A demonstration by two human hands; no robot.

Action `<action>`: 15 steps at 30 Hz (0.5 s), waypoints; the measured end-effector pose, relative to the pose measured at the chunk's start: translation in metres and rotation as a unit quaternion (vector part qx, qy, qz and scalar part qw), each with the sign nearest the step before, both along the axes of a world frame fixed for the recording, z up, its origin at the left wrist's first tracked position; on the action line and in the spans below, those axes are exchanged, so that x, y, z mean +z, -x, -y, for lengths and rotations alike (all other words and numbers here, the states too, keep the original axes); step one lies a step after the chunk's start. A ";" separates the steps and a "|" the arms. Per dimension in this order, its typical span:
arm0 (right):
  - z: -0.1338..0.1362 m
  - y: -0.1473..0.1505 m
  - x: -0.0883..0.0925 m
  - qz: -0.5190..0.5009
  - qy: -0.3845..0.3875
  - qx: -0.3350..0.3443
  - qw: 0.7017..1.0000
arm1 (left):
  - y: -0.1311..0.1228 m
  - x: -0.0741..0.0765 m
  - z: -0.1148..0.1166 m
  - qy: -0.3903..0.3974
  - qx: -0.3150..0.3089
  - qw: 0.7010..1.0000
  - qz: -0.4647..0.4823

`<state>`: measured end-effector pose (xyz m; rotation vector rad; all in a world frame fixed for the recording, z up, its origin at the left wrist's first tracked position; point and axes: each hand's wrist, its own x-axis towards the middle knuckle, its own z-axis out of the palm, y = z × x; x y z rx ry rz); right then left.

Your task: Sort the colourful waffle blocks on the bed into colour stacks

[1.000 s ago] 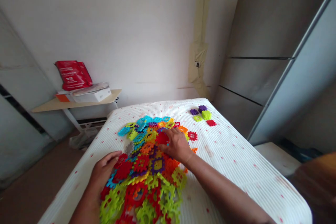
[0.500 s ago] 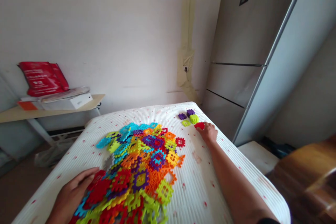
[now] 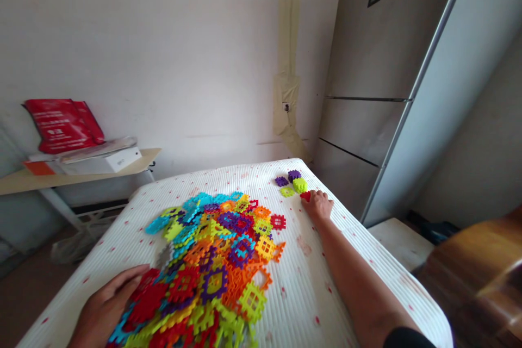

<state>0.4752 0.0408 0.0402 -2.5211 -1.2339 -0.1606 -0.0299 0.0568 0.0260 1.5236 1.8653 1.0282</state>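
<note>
Stretched over the far right of the table, my right hand (image 3: 320, 205) has its fingers curled down on a red notched plastic building piece (image 3: 305, 196), partly covered by the hand. Just beyond it stand a lime green stack (image 3: 300, 185) and a purple stack (image 3: 294, 175) of such pieces. A single purple piece (image 3: 281, 181) and a flat green one (image 3: 287, 192) lie to their left. My left hand (image 3: 108, 302) rests at the near left edge of a large mixed pile (image 3: 214, 283), fingers extended beside red pieces (image 3: 150, 302); its fingertips seem to touch them.
A white quilted cover with red dots (image 3: 302, 293) lies over the table. A grey refrigerator (image 3: 362, 76) stands at the right, close to the table's edge. On a side table (image 3: 149, 159) at left are a red bag (image 3: 61, 125) and a white box (image 3: 122, 157).
The view has shifted slightly. My right hand still has its fingers on the red piece beside the green stack, covering a little more of it. My left hand stays at the pile.
</note>
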 end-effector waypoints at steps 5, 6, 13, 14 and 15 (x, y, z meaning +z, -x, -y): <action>0.000 0.001 -0.003 0.018 0.012 0.000 1.000 | 0.005 -0.009 -0.002 0.030 -0.033 0.994 0.100; 0.000 0.001 -0.005 0.023 0.013 0.002 1.000 | 0.003 -0.006 0.001 0.021 -0.039 0.993 0.108; -0.005 -0.005 -0.016 0.021 0.012 -0.001 1.000 | -0.006 0.034 0.023 -0.072 -0.058 0.995 0.044; -0.005 -0.006 -0.017 0.014 0.002 -0.005 1.000 | -0.006 0.039 0.027 -0.062 -0.083 0.994 0.033; -0.005 -0.007 -0.018 0.006 -0.012 -0.012 1.000 | -0.005 0.043 0.030 -0.044 -0.110 0.993 0.024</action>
